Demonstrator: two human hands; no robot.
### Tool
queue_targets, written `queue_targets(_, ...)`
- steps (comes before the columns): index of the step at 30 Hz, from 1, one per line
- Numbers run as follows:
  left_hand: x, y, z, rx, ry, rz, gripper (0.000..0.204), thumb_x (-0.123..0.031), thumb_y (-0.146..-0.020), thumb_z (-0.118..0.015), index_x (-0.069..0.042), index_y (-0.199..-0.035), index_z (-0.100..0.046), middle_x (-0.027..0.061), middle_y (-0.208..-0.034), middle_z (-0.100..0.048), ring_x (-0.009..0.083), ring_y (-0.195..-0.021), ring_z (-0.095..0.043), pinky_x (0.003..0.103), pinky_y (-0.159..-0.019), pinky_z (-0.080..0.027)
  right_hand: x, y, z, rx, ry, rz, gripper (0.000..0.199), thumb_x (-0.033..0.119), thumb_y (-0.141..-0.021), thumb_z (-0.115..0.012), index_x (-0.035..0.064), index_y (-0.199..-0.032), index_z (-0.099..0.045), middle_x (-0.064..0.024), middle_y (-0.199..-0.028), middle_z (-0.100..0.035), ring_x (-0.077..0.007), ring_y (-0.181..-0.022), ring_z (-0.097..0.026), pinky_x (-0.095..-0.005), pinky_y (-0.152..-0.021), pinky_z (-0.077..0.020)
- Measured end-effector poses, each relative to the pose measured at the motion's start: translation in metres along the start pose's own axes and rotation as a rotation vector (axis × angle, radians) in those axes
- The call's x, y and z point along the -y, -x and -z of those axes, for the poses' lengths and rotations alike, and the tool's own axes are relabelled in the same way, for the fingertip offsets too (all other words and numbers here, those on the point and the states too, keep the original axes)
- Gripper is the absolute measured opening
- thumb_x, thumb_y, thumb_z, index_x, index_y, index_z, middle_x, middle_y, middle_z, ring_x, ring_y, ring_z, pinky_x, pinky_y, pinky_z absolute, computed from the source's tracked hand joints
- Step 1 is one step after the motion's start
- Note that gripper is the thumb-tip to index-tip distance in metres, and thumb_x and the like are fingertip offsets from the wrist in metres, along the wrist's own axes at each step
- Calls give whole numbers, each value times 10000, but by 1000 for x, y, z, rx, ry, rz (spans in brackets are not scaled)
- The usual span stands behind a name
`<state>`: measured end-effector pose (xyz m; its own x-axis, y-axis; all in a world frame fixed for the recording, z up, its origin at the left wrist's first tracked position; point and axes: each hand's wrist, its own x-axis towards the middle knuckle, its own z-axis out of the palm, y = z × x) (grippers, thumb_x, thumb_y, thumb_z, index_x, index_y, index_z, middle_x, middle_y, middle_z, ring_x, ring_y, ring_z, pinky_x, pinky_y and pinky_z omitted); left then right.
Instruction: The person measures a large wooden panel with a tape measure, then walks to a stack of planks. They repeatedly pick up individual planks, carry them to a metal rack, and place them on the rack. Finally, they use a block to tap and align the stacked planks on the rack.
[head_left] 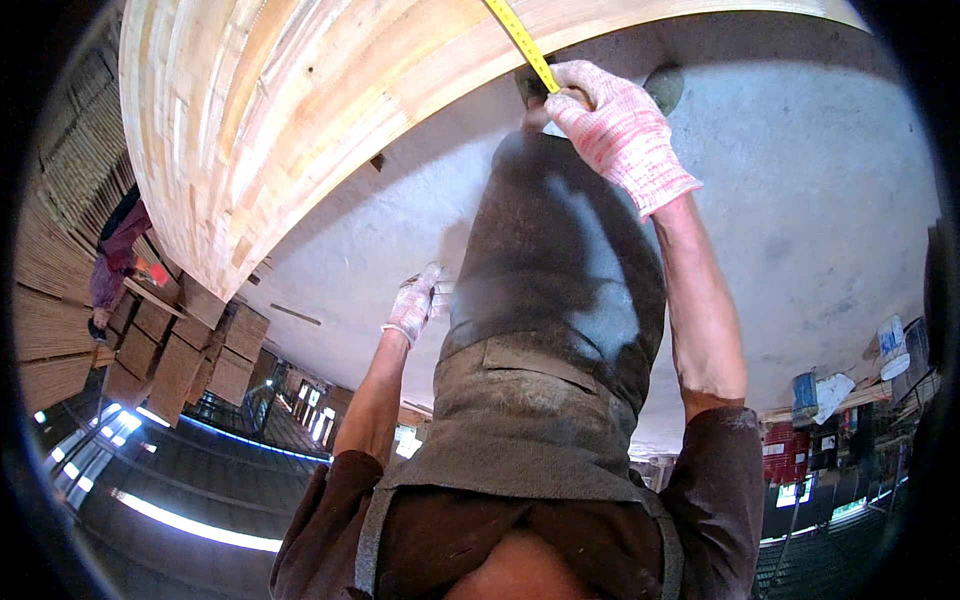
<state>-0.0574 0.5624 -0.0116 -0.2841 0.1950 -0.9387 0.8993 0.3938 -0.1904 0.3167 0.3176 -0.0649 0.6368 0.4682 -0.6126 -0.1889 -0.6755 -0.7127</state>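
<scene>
- Partly lost beyond the upper edge, a yellow tape measure point(522, 43) crosses the pale wooden panel point(300, 110), also cropped.
- The gloved right hand point(618, 135) pinches the tape near the panel's curved edge, its palm hidden.
- The gloved left hand point(413, 304) hangs beside a brown apron point(530, 430), fingers loosely apart.
- At far left, a second person point(116, 258) is barely discernible.

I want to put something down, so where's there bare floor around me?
The widest bare patch is the grey floor between your right forearm and the buckets at far right. A smaller stretch, between the wooden panel and your left hand, carries a thin strip. The far left is crowded with boards.
</scene>
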Motion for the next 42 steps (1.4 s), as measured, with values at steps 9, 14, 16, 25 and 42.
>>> queue_targets(9,-1,5,-16,-40,57,6,427,-425,-1017,-619,-31,-1136,-730,-11,-808,-676,95,-589,-519,274,-534,-415,-5,0,-2,-18,-13,66,358,321,-923,-622,113,-1210,-672,-189,-1108,-708,-384,-1043,-675,-455,-929,-533)
queue_targets(14,20,-19,-3,-1,54,-11,418,-423,-1013,-621,-38,-1134,-728,25,-928,-736,125,-730,-660,285,-652,-532,-6,0,-3,14,34,52,353,319,-922,-616,122,-1210,-671,-187,-1108,-710,-385,-1039,-677,-458,-925,-537)
queue_targets(16,33,-31,5,-3,-16,12,415,-417,-1014,-618,-37,-1138,-725,35,-969,-748,134,-789,-693,291,-701,-560,-2,0,-3,3,39,52,354,321,-922,-612,125,-1210,-672,-185,-1110,-711,-383,-1039,-680,-460,-927,-536)
queue_targets(25,14,-14,-16,-22,50,-17,396,-402,-1020,-613,-39,-1092,-754,7,-843,-723,111,-646,-593,281,-580,-468,-11,-3,-7,-53,55,91,364,323,-917,-602,122,-1213,-670,-196,-1111,-710,-385,-1035,-682,-465,-931,-534)
queue_targets(42,19,-13,-14,-76,-70,-3,397,-449,-1007,-618,-95,-1093,-778,-46,-749,-673,65,-521,-454,254,-469,-329,-5,-2,-3,-31,64,45,364,311,-915,-618,106,-1211,-671,-189,-1100,-715,-374,-1044,-682,-437,-936,-531)
